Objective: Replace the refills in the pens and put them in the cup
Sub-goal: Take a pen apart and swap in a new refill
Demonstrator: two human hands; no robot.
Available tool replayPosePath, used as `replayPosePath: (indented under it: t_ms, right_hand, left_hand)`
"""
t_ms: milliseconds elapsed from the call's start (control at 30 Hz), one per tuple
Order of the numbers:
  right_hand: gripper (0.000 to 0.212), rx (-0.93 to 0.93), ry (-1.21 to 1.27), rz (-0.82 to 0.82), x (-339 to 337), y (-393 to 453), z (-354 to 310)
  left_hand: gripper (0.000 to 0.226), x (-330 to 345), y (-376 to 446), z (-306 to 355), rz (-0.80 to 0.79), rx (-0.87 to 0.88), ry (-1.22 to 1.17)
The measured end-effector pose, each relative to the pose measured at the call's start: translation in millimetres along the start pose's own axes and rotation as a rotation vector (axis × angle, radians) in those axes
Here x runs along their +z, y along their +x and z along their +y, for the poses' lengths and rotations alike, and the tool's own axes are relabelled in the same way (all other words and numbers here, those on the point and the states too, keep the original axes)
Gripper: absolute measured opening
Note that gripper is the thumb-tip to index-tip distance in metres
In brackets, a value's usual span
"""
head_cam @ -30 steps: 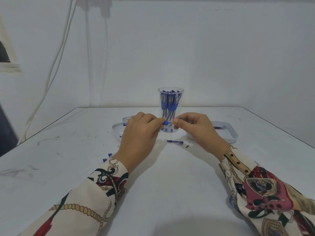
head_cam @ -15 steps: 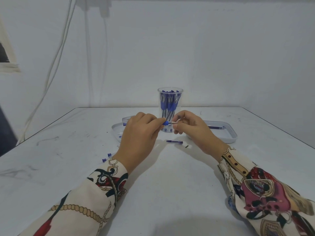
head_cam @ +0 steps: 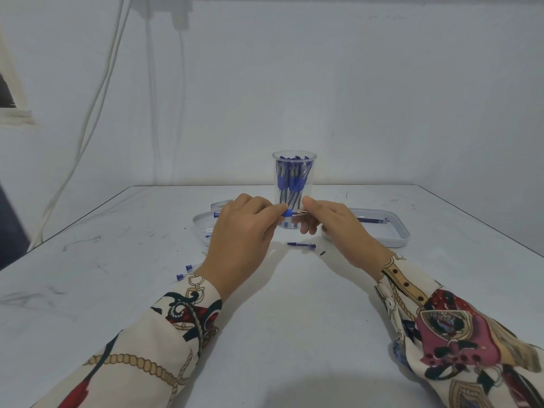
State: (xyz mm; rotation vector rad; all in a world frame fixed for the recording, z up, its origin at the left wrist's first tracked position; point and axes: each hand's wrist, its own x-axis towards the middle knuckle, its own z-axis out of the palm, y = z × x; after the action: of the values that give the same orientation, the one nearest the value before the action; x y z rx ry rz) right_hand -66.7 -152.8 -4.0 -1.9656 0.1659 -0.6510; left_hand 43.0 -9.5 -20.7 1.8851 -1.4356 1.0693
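My left hand (head_cam: 244, 237) grips a pen (head_cam: 290, 213) by its blue grip section, just in front of the clear cup (head_cam: 293, 172). My right hand (head_cam: 332, 222) pinches the thin refill end sticking out of that pen to the right. Most of the pen barrel is hidden inside my left fist. The cup stands upright at mid-table and holds several blue pens. A short blue pen part (head_cam: 300, 245) lies on the table below my hands.
A white tray (head_cam: 397, 234) at right holds a pen (head_cam: 371, 220). Another white tray (head_cam: 201, 223) sits behind my left hand. Two small blue caps (head_cam: 184, 272) lie near my left wrist. A tiny black bit (head_cam: 322, 253) rests by my right hand.
My hands have drawn slightly apart, and a short length of thin refill now shows between the blue grip and my right fingers.
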Motion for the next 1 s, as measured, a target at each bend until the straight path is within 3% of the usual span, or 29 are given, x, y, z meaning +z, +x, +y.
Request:
replayPosePath:
  t_ms: [133,533,600,767,1000]
  right_hand:
    - [0.010,-0.041,0.022,-0.008,0.0,1.1,0.8]
    - [0.048,-0.027,-0.097,0.043,1.4,2.3,2.6]
    - [0.044,-0.017,-0.048,0.031,0.6,1.7,3.1]
    - [0.012,-0.043,0.017,-0.003,-0.4,2.4,3.3]
    - [0.023,-0.071,-0.037,0.024,0.7,4.3,5.7]
  left_hand:
    - [0.027,0.7,-0.2,-1.1,-0.006,0.000,-0.001]
    - [0.025,1.3,-0.3,0.5,0.014,0.023,0.006]
    - [0.024,1.1,-0.3,0.3,0.015,0.017,0.007]
    - [0.027,1.4,-1.1,-0.7,0.000,0.013,0.005]
    - [0.026,1.9,-0.9,-1.1,0.011,0.009,0.007]
